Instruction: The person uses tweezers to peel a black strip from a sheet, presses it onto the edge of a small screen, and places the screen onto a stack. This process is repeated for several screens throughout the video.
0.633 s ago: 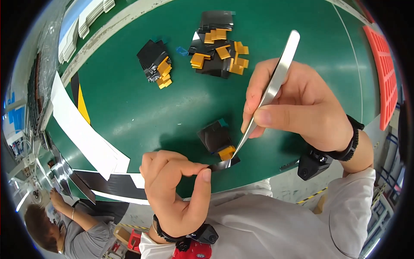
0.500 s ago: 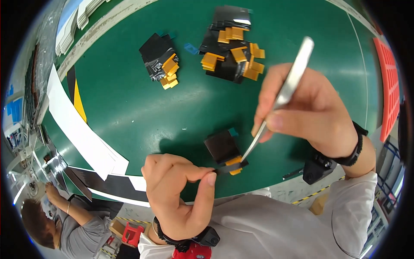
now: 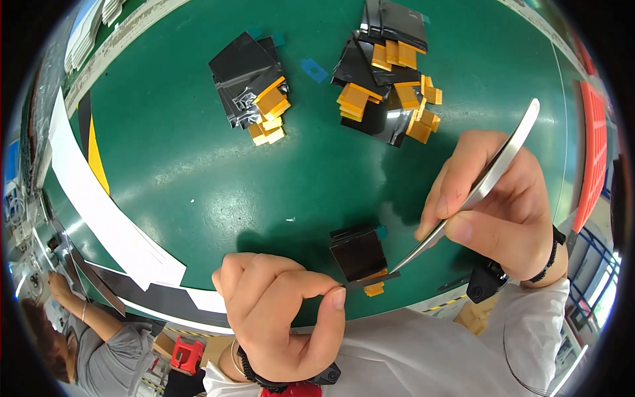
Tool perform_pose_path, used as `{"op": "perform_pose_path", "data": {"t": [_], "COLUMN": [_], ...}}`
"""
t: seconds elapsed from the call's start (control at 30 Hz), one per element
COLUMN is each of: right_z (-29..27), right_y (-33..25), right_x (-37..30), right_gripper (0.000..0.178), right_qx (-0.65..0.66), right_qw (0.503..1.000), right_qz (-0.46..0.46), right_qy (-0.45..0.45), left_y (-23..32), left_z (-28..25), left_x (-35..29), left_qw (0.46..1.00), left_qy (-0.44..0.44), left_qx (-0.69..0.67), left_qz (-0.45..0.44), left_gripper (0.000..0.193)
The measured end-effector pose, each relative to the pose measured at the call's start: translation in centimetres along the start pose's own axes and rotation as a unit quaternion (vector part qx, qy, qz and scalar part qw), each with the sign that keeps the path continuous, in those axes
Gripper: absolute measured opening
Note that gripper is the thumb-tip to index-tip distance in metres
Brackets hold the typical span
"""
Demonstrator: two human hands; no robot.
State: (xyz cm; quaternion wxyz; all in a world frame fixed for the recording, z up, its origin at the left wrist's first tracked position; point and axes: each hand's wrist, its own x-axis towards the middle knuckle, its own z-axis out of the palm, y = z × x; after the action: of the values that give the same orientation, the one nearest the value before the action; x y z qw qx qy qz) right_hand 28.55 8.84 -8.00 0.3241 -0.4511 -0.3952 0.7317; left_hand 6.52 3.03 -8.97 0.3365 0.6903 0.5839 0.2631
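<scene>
Near the table's front edge lies a small black screen panel (image 3: 359, 257) with an orange flex cable (image 3: 374, 289) at its near side and a bit of teal film at a far corner. A thin dark strip (image 3: 360, 282) crosses the cable. My left hand (image 3: 281, 321) is closed, thumb and forefinger pinching the strip's left end. In my right hand (image 3: 506, 215), steel tweezers (image 3: 493, 175) are gripped like a pen, their tips at the strip's right end beside the panel. Whether the tips hold the strip is too small to tell.
Two piles of black panels with orange cables lie farther back, one left (image 3: 245, 73), one right (image 3: 380, 73). Between them is a blue film piece (image 3: 313, 70). White sheets (image 3: 112, 212) lie left, a red tray (image 3: 594, 145) right. A co-worker (image 3: 106, 354) sits lower left.
My view has shifted, so the table's things sit differently in it. The tweezers now lean farther right, and the strip lies closer along the panel's near edge. Both hands keep their grips.
</scene>
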Motion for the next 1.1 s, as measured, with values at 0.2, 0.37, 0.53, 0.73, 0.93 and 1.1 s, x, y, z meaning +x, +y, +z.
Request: {"op": "perform_pose_path", "data": {"t": [0.2,0.37,0.53,0.73,0.93,1.1], "right_z": [0.12,0.22,0.17,0.12,0.05,0.03], "right_y": [0.0,0.02,0.13,0.41,0.43,0.46], "right_x": [-0.15,-0.2,-0.21,-0.05,-0.05,-0.09], "right_gripper": [0.014,0.014,0.015,0.014,0.014,0.015], "right_qx": [-0.013,-0.012,-0.019,-0.02,-0.019,-0.014], "right_qw": [1.0,0.999,0.999,0.999,0.999,1.0], "right_qz": [-0.001,0.003,-0.002,-0.019,-0.023,-0.019], "right_qy": [0.021,0.033,0.031,0.022,0.021,0.017], "left_y": [0.07,0.02,0.15,-0.03,-0.17,-0.11], "left_z": [0.03,0.09,-0.08,-0.21,-0.03,0.0], "left_x": [0.15,0.2,0.25,0.29,0.35,0.19], "left_qw": [1.0,1.0,1.0,0.999,0.999,0.999], "left_qy": [0.001,-0.003,-0.025,-0.027,-0.027,-0.024], "left_qx": [-0.001,0.006,0.005,0.008,0.01,0.01], "left_qz": [0.008,0.01,0.014,0.018,0.021,0.02], "left_gripper": [0.015,0.014,0.009,0.009,0.008,0.008]}}
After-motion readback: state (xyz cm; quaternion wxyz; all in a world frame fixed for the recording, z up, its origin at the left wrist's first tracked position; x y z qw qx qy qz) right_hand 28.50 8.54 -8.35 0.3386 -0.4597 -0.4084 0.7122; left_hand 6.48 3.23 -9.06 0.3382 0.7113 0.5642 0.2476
